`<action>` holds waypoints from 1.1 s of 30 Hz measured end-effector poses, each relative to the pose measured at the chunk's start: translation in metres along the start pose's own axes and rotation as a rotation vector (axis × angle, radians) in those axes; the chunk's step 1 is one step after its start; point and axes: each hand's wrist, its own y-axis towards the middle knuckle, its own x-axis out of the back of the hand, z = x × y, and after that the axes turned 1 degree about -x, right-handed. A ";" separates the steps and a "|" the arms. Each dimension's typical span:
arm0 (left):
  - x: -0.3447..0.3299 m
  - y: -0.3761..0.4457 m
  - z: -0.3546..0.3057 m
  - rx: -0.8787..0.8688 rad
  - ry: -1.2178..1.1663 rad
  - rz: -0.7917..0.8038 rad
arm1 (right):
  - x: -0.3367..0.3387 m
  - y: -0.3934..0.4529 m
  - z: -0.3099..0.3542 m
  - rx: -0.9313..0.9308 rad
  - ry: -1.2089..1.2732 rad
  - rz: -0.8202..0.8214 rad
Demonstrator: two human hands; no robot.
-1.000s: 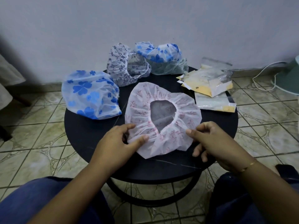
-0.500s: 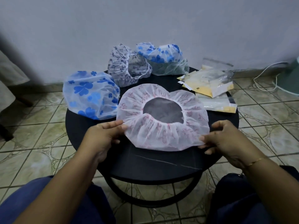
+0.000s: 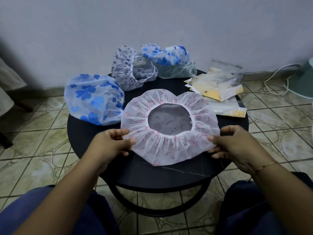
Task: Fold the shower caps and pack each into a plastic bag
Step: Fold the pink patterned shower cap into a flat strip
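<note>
A white shower cap with pink print (image 3: 169,146) lies spread out, opening up, on the round black table (image 3: 88,133). My left hand (image 3: 110,145) pinches its left edge and my right hand (image 3: 235,145) pinches its right edge, stretching it wide. A blue-flowered cap (image 3: 93,99) sits at the table's left. A grey-patterned cap (image 3: 128,68) and another blue-flowered cap (image 3: 169,60) stand at the back. Plastic bags with yellow card (image 3: 216,85) lie at the right, with one more bag (image 3: 228,111) in front of them.
The table stands close to a white wall on a tiled floor (image 3: 33,150). A white cable (image 3: 274,82) and a pale green object (image 3: 304,78) are on the floor at the right. My knees in blue trousers (image 3: 50,209) frame the table's near edge.
The pink cap has gone from crumpled to pulled flat and wide. Both hands moved outward to its left and right edges, and its opening is now round.
</note>
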 end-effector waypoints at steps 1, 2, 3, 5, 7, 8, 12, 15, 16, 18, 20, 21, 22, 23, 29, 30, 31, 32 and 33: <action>0.000 0.000 0.000 0.009 0.018 -0.002 | 0.001 0.000 0.001 -0.010 -0.017 -0.003; 0.002 0.001 0.000 0.023 0.032 0.006 | 0.001 0.001 0.001 -0.013 -0.048 -0.005; 0.005 0.003 0.000 0.039 0.047 0.020 | 0.003 0.001 0.002 -0.006 -0.106 -0.009; 0.011 0.003 -0.002 0.055 0.109 0.053 | 0.005 0.001 0.002 0.030 -0.279 -0.019; 0.015 0.001 -0.003 0.027 0.260 0.058 | 0.005 -0.001 0.003 0.052 -0.401 -0.006; 0.015 -0.001 -0.004 0.001 0.348 0.040 | 0.006 -0.002 0.004 0.055 -0.436 0.004; 0.014 -0.002 -0.001 -0.206 0.668 -0.197 | 0.008 -0.003 0.004 0.218 -0.593 -0.092; 0.010 0.000 0.004 -0.561 0.891 -0.368 | 0.005 -0.003 0.000 0.592 -0.867 -0.228; 0.008 0.002 0.004 -0.681 0.939 -0.311 | 0.003 -0.004 -0.001 0.663 -0.986 -0.202; 0.004 0.010 0.006 -0.780 1.076 -0.074 | -0.002 -0.006 -0.001 0.628 -1.181 -0.041; 0.005 0.019 0.010 -0.615 1.221 0.187 | -0.002 -0.004 -0.004 0.489 -1.358 0.134; 0.008 0.022 0.012 -0.513 1.279 0.277 | 0.000 -0.002 -0.006 0.438 -1.430 0.193; 0.011 0.025 0.013 -0.440 1.321 0.338 | 0.003 0.000 -0.006 0.409 -1.482 0.239; 0.015 0.026 0.014 -0.402 1.349 0.378 | 0.006 0.002 -0.006 0.391 -1.514 0.275; 0.027 0.026 0.015 -0.390 1.375 0.430 | 0.022 0.010 -0.008 0.424 -1.539 0.321; 0.027 0.026 0.016 -0.395 1.354 0.427 | 0.023 0.010 -0.009 0.448 -1.489 0.318; 0.027 0.025 0.016 -0.400 1.319 0.418 | 0.024 0.009 -0.010 0.481 -1.423 0.304; 0.027 0.023 0.016 -0.407 1.279 0.399 | 0.024 0.008 -0.010 0.523 -1.345 0.271; 0.026 0.021 0.015 -0.426 1.242 0.364 | 0.024 0.006 -0.010 0.565 -1.268 0.215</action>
